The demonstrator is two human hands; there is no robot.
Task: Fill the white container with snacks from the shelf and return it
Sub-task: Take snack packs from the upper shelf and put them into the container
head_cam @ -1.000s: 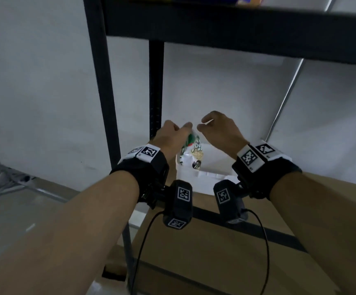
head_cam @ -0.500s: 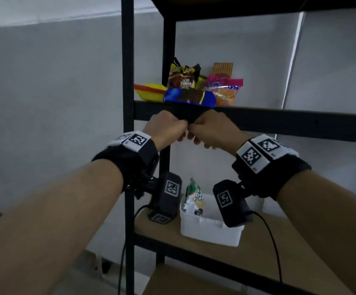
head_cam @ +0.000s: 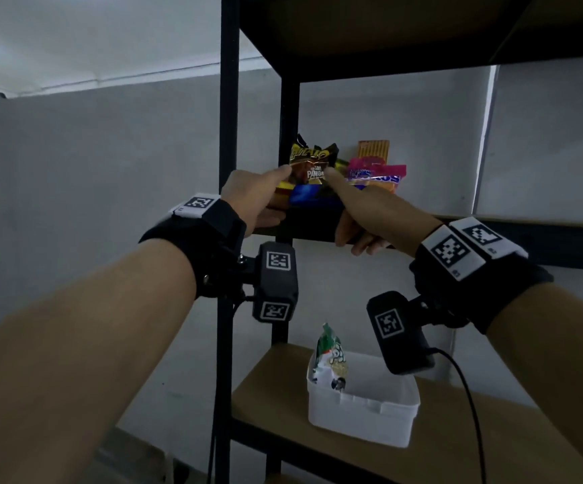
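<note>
Since half a second before, both hands had risen from the shelf's front edge. The left hand (head_cam: 253, 197) and right hand (head_cam: 370, 211) pinched the brown snack packet (head_cam: 312, 167), each grip closed on it; the white container (head_cam: 363, 403) sat on the lower shelf (head_cam: 276, 389), well below.

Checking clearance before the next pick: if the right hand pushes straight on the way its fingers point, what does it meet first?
The right hand already touches the dark gold snack packet; pushing on, it would likely press that into the wall behind, though depth is unclear.
</note>
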